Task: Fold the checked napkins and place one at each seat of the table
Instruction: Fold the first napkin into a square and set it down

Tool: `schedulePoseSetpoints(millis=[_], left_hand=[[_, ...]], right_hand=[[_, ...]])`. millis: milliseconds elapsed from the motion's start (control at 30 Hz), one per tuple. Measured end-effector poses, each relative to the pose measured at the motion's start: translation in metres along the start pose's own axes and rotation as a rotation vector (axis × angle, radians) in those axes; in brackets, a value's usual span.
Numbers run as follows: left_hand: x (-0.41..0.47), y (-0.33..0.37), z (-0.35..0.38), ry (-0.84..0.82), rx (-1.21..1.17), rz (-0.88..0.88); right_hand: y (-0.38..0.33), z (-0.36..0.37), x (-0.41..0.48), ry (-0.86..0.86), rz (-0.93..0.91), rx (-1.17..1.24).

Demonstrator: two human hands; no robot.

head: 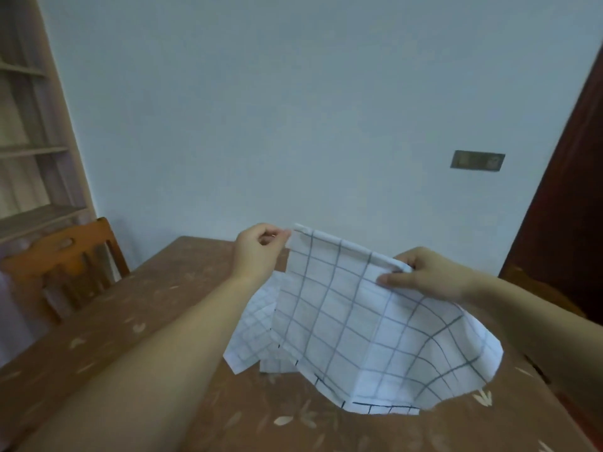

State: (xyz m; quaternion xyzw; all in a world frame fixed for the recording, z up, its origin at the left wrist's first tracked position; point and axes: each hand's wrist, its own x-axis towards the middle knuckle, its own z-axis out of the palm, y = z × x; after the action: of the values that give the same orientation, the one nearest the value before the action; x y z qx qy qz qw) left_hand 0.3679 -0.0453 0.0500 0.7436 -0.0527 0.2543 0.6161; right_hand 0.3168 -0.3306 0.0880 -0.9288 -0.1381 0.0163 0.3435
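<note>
A white napkin with a dark grid pattern (359, 324) hangs lifted above the table, its lower edge draping onto the tabletop. My left hand (257, 252) pinches its upper left corner. My right hand (427, 275) grips the upper right part of its top edge. Behind and below the held napkin, more checked napkin cloth (251, 331) lies rumpled on the table, partly hidden.
The table (130, 337) wears a brown cloth with pale leaf prints. A wooden chair (65, 265) stands at its left side. A shelf unit (29, 151) fills the left wall, and a dark wooden door (574, 203) stands at the right.
</note>
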Motion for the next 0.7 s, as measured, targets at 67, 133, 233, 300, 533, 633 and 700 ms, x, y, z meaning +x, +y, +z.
schedulePoseSetpoints(millis=[67, 133, 233, 300, 533, 633, 700], left_hand=[[-0.011, 0.017, 0.007, -0.071, -0.076, -0.067], [-0.025, 0.034, 0.021, -0.231, -0.089, -0.191], [-0.052, 0.052, 0.047, -0.409, -0.106, -0.289], [-0.073, 0.062, 0.064, -0.452, -0.180, -0.269], [-0.148, 0.123, 0.124, -0.407, -0.108, -0.132], [-0.179, 0.150, 0.142, -0.502, -0.030, -0.060], [-0.193, 0.165, 0.150, -0.569, 0.014, -0.014]], right_hand=[[0.007, -0.011, -0.020, -0.019, 0.012, -0.004], [0.014, -0.020, -0.041, -0.029, 0.023, 0.025], [0.026, -0.031, -0.076, -0.038, 0.003, 0.078], [0.040, -0.039, -0.102, -0.024, 0.019, 0.060], [0.082, -0.057, -0.195, -0.092, 0.068, -0.071], [0.072, -0.061, -0.212, -0.022, -0.043, -0.002], [0.056, -0.065, -0.220, 0.068, -0.118, 0.074]])
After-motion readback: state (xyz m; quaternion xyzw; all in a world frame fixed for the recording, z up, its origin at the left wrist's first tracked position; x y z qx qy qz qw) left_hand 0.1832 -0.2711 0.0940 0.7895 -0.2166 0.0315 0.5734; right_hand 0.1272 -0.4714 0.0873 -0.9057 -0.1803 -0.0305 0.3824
